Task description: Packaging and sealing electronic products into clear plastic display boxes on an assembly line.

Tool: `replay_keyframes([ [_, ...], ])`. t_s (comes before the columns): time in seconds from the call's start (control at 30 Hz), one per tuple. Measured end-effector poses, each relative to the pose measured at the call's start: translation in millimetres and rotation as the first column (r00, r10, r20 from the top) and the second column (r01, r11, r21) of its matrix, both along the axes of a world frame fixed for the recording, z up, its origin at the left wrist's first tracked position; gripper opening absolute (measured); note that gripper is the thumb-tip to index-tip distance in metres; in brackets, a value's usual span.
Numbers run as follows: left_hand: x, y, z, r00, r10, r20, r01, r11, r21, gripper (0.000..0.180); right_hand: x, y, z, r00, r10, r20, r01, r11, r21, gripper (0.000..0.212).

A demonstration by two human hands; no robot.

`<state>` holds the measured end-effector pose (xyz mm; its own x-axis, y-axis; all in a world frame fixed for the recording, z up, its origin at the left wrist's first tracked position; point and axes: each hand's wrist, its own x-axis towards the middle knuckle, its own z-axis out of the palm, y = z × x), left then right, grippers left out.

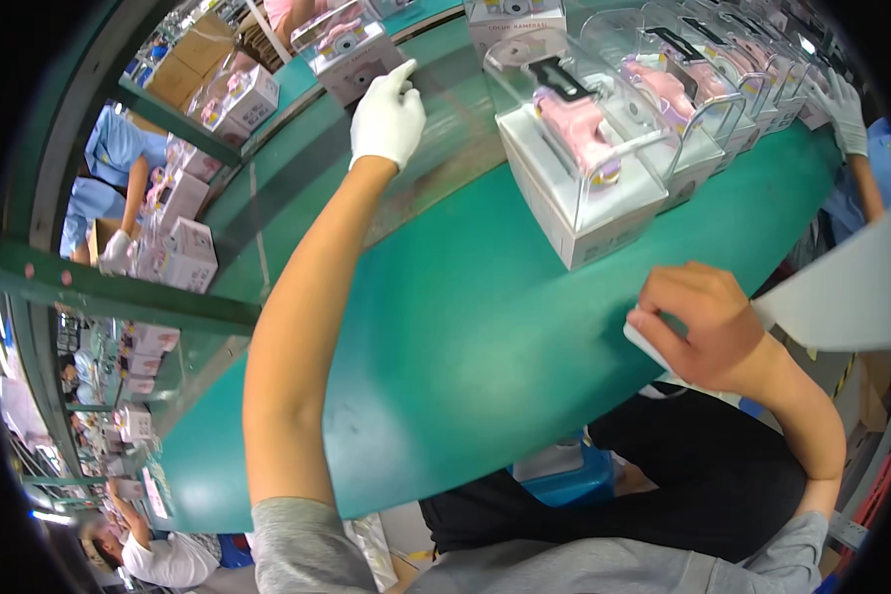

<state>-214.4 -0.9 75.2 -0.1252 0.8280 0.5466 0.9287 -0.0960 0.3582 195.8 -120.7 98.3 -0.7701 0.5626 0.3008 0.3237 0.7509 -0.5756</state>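
Note:
My left hand (388,121), in a white glove, reaches out over the far strip of the line. Its index finger is stretched out, the other fingers are partly bent, and nothing shows in it. Just beyond it stands a white box with a toy camera (345,45) under a clear cover. My right hand (701,322) is bare and curled closed above the near table edge. A thin white piece (647,346) shows under its fingers; its kind is unclear. Nearest to that hand is a white box (574,213) with a pink toy camera (576,129) under a clear plastic cover.
More covered boxes (688,84) stand in a row toward the right on the green table (436,356). A gloved co-worker's hand (841,107) touches the row's far end. Green metal posts (119,287) stand at left, with other workers and boxes (183,252) beyond.

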Motion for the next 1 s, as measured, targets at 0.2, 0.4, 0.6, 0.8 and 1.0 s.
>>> replay_keyframes([
  [0.2,47,104,-5,0.943,-0.158,-0.293,0.086,0.966,-0.245,0.053,6,8,-15,0.994,0.107,-0.030,-0.108,0.994,-0.029,0.016],
  [0.4,72,172,-15,0.949,-0.303,-0.088,0.255,0.902,-0.349,0.048,10,10,-13,0.989,0.132,-0.065,-0.137,0.987,-0.078,0.016],
  [0.6,54,200,-1,0.976,-0.187,-0.110,0.152,0.952,-0.266,0.041,9,12,-16,0.982,0.162,-0.093,-0.174,0.975,-0.140,0.015],
  [0.8,-7,108,21,0.958,-0.287,-0.010,0.268,0.906,-0.327,0.037,15,4,-20,0.971,0.209,-0.116,-0.218,0.973,-0.073,0.016],
  [1.0,-63,-34,43,0.928,-0.161,0.335,0.295,0.868,-0.400,0.020,11,-7,-13,0.957,0.273,-0.104,-0.277,0.960,-0.033,0.017],
])
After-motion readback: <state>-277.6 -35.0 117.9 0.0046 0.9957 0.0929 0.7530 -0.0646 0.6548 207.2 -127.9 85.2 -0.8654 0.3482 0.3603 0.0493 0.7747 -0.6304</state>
